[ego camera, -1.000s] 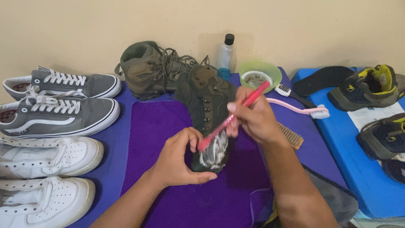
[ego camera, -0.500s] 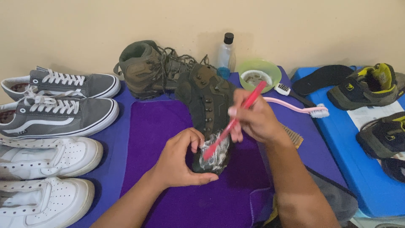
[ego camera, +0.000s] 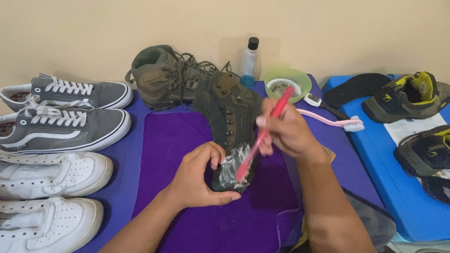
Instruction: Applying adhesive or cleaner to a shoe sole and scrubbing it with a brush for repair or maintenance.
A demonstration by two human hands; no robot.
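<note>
Scrubbing step: left hand (ego camera: 197, 180) cups the soapy toe of the olive boot (ego camera: 229, 126) mid-cloth; right hand (ego camera: 286, 131) grips the red brush (ego camera: 260, 140), bristles seemingly on the foam; next, short strokes along the toe.

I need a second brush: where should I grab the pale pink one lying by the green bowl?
Take the pale pink brush by its bare handle, from above. It lies flat on the purple mat, bristle head pointing right toward the blue mat, and the handle end sits nearest the right hand.

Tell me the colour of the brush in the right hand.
Red-pink brush, seen in the head view.
</note>
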